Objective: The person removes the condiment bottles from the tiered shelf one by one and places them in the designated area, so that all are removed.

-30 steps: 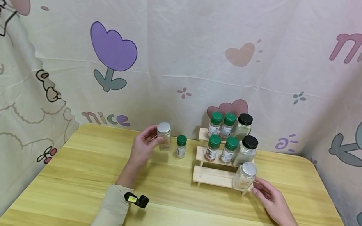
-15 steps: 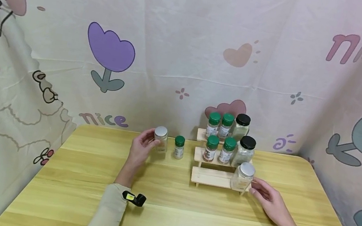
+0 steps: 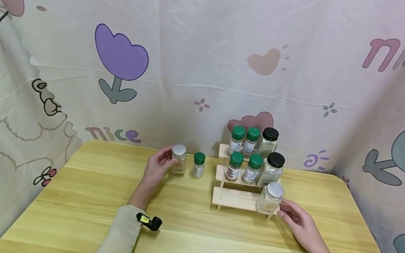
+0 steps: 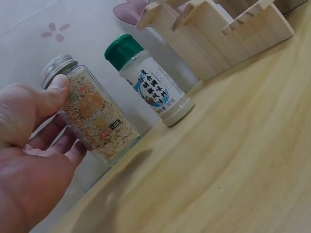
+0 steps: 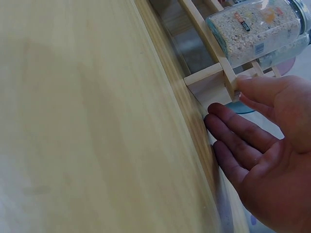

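Observation:
A square glass jar (image 4: 99,114) of grainy seasoning with a silver lid is upright at the back of the table in the head view. My left hand (image 3: 158,167) holds it, thumb on the near face and fingers behind; whether its base rests fully on the table, I cannot tell. Just right of it stands a small green-capped shaker (image 3: 198,165). My right hand (image 3: 299,221) is at the right end of the three-tier wooden rack (image 3: 234,199), with the thumb against the rack's end and fingers loosely extended. Beside it, another silver-lidded jar (image 3: 269,198) occupies the bottom tier.
On the upper two tiers are several green-capped shakers (image 3: 234,167) and two black-lidded jars (image 3: 271,170). A patterned cloth (image 3: 198,55) hangs behind the wooden table (image 3: 191,248). Bare tabletop lies in front of the rack.
My left hand has lowered the silver-lidded jar toward the tabletop, beside the green-capped shaker. The right hand keeps its place at the rack's end. The head view has shifted slightly.

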`<state>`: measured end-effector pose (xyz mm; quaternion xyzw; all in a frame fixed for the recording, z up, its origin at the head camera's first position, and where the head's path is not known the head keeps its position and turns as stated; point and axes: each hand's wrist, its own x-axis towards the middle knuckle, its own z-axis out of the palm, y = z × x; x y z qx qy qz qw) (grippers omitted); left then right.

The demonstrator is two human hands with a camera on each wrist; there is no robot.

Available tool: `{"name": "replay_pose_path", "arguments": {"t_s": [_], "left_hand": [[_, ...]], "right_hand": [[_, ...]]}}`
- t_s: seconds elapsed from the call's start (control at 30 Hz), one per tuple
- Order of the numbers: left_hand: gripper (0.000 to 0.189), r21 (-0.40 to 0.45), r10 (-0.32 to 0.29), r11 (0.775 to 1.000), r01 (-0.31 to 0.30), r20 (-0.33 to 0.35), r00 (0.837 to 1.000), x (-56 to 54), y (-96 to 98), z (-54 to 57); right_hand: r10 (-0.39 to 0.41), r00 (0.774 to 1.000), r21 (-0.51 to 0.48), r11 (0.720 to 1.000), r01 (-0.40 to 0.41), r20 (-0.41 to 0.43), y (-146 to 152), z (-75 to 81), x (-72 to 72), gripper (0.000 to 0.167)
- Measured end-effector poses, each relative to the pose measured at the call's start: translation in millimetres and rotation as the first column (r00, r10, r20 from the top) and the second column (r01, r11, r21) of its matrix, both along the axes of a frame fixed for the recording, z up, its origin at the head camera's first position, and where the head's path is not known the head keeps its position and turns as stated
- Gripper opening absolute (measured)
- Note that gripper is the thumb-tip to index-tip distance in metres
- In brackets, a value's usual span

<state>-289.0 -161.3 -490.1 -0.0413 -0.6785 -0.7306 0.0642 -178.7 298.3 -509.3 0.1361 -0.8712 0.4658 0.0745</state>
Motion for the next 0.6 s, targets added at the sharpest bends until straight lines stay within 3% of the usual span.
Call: {"name": "replay_pose_path", "arguments": {"t_s": [0.23,0.6], "left_hand": [[0.051,0.005,-0.006,1.0,0.006,0.012,1.0,-1.5,1.9,-11.0],[0.049,0.008,-0.037,0.999,0.037,-0.036,0.999,-4.2,4.0,-21.1]], "right_hand": [[-0.009,1.0,0.009,1.0,0.009,0.008,0,0.4,0.7,0.039],[-0.011,1.0,0.012,1.0,0.01,0.014,1,-0.5,-0.5,0.039]]}}
